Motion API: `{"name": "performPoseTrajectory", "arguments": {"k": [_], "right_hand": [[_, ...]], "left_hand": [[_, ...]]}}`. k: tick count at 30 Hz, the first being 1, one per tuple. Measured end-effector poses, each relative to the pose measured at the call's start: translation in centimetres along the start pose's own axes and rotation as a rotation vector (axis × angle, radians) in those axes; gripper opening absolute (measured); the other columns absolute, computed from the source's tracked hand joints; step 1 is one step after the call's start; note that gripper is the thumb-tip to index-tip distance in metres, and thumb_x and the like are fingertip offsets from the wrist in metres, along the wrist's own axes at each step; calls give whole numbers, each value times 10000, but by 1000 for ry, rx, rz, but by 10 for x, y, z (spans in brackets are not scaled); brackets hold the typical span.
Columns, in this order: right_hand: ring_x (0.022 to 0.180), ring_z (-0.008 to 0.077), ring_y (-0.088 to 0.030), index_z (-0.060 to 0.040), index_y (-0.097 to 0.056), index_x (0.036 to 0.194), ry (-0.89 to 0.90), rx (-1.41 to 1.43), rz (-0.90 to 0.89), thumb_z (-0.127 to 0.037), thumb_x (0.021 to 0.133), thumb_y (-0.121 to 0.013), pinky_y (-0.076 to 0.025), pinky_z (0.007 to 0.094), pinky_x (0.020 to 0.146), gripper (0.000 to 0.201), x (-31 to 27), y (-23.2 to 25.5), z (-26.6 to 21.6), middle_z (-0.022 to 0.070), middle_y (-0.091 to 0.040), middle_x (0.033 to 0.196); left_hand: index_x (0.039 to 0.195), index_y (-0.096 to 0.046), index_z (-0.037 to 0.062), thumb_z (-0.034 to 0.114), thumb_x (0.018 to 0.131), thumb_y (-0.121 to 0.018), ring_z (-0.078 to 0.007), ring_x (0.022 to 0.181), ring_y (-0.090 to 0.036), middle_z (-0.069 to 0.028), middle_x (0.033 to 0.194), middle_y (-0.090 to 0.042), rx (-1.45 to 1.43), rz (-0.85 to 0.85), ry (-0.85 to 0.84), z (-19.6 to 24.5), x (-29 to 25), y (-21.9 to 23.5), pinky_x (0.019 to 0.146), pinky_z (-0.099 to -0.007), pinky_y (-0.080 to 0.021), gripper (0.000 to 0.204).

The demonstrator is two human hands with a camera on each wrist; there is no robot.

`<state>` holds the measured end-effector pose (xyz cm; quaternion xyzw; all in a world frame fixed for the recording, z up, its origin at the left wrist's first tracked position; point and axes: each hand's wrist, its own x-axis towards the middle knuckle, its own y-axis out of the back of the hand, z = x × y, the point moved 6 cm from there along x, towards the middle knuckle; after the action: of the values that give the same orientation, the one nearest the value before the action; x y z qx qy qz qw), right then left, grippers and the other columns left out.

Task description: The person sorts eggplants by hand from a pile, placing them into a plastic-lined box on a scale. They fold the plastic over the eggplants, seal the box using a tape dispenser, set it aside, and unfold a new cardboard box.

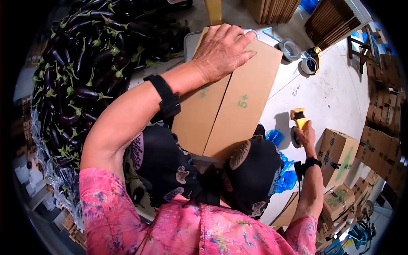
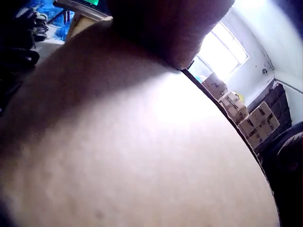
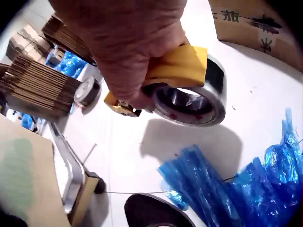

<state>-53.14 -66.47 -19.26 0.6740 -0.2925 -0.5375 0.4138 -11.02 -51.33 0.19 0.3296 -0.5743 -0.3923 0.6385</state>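
A cardboard box (image 1: 250, 85) with green print stands tilted in front of the person's knees, its two flaps meeting along a dark seam. The left hand (image 1: 222, 53) lies palm down across the box's far end, spanning the seam, thumb pointing right. In the left wrist view the box's surface (image 2: 156, 156) fills most of the picture, overexposed. Out to the right, the right hand (image 1: 307, 135) grips a yellow tape dispenser (image 1: 300, 120). A large tape roll (image 3: 218, 109) sits in the dispenser, held above the white floor in the right wrist view.
Many eggplants (image 1: 89, 63) are heaped at the left. Tape rolls (image 1: 290, 50) and a second yellow dispenser (image 1: 316, 54) lie on the floor beyond the box. Stacked flat cartons (image 1: 333, 21) stand at the back. Blue plastic (image 1: 287, 176) and a closed box (image 1: 338, 155) lie near the right arm.
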Motion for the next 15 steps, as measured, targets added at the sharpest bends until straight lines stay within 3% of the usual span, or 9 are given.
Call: {"name": "performPoseTrajectory", "arguments": {"k": [1, 2, 4, 5, 6, 9, 12, 14, 15], "right_hand": [[889, 479, -655, -16, -472, 1059, 10, 56, 43, -414, 732, -747, -512, 521, 766, 584, -1, 5, 9, 291, -680, 965], [805, 372, -672, -19, -494, 1077, 22, 161, 85, -393, 749, -756, -521, 453, 708, 562, -5, 12, 21, 227, -677, 890], [713, 277, -658, -15, -513, 1041, -64, 425, 118, -416, 745, -775, -520, 390, 662, 564, -25, 42, 21, 162, -665, 851], [628, 140, -551, -25, -527, 1068, -2, 692, 127, -374, 787, -774, -463, 297, 585, 511, -29, 48, 24, 36, -568, 768], [621, 93, -497, -45, -533, 1085, 27, 840, 108, -336, 802, -779, -414, 247, 550, 475, -51, 73, -1, -8, -508, 779], [739, 96, -520, -49, -552, 1125, 95, 974, 134, -290, 801, -778, -416, 233, 626, 463, -90, 125, -51, 0, -528, 869], [971, 164, -608, -24, -516, 1265, 291, 1118, 123, -147, 784, -769, -491, 294, 866, 558, -122, 167, -111, 66, -628, 1075], [1054, 187, -609, -8, -477, 1320, 405, 1151, 67, -57, 748, -765, -479, 320, 950, 642, -141, 187, -148, 96, -627, 1163], [1048, 188, -608, -9, -459, 1344, 440, 1118, 67, -13, 715, -768, -495, 318, 934, 701, -148, 193, -163, 98, -622, 1170]], "left_hand": [[1285, -587, 74, 330, 906, -630, -254, 1070, -539, -76, 1142, -580, -9, 6, -4, -1, -1, -1, 941, -393, -387, 459], [1282, -589, 74, 333, 910, -623, -253, 1070, -540, -75, 1143, -580, -21, 19, -4, -2, -2, -2, 939, -395, -388, 455], [1302, -575, 71, 329, 920, -605, -256, 1074, -544, -80, 1139, -590, -41, 12, 18, -4, -3, -4, 934, -400, -388, 462], [1308, -570, 70, 328, 921, -602, -257, 1076, -545, -82, 1140, -593, -48, 10, 26, -5, -3, -5, 934, -401, -387, 466], [1313, -565, 69, 327, 923, -599, -258, 1078, -545, -84, 1142, -596, -53, 9, 31, -5, -3, -5, 933, -401, -386, 470], [1336, -550, 78, 323, 926, -594, -266, 1090, -549, -87, 1154, -607, -118, 42, 54, -5, -1, 0, 935, -412, -387, 479], [1358, -525, 62, 322, 922, -605, -300, 1221, -484, -129, 1317, -535, -136, 30, 23, -7, 2, 9, 987, -414, -376, 514], [1366, -512, 45, 338, 914, -625, -319, 1274, -438, -147, 1373, -489, -270, 72, 128, -9, 4, 21, 1057, -417, -347, 550], [1370, -507, 44, 359, 909, -643, -328, 1289, -415, -153, 1384, -481, -353, 83, 169, -8, 4, 31, 1105, -432, -314, 575]]}}
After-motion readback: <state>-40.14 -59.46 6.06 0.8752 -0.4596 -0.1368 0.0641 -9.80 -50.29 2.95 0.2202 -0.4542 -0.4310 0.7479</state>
